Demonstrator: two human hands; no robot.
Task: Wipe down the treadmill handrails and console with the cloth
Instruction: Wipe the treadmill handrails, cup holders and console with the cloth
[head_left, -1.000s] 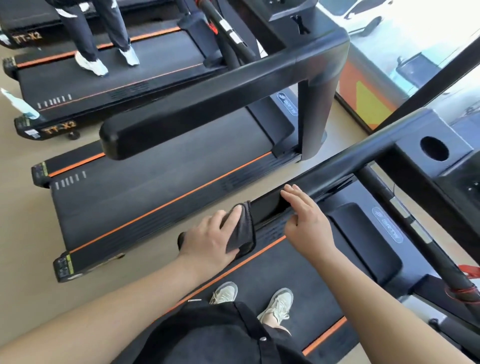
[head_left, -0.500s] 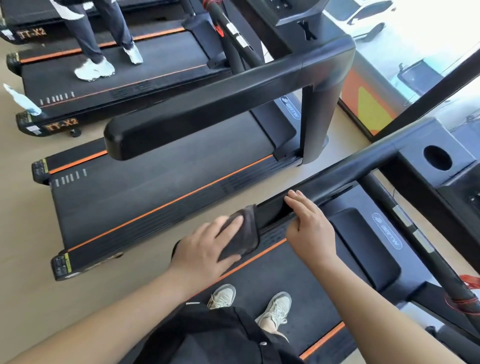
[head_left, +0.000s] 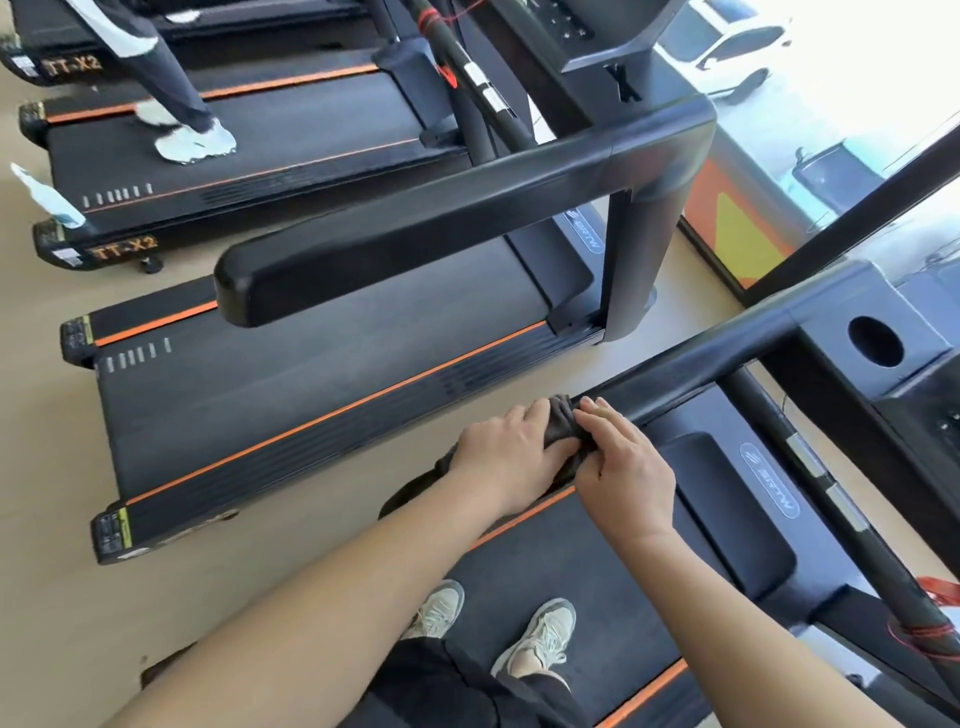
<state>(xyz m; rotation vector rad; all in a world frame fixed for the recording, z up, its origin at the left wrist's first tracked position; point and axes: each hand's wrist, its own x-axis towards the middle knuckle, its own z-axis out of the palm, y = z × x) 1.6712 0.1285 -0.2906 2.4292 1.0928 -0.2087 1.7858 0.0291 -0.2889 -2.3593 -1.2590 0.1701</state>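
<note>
Cloth (head_left: 560, 410) farther forward, under left grip (head_left: 511, 452)

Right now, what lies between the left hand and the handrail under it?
In the head view, the cloth, bunched over the handrail, lies under the left hand; the right hand pinches it too.

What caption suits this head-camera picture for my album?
Standing on a treadmill, a person's left hand and right hand hold a dark cloth against its handrail.
</note>
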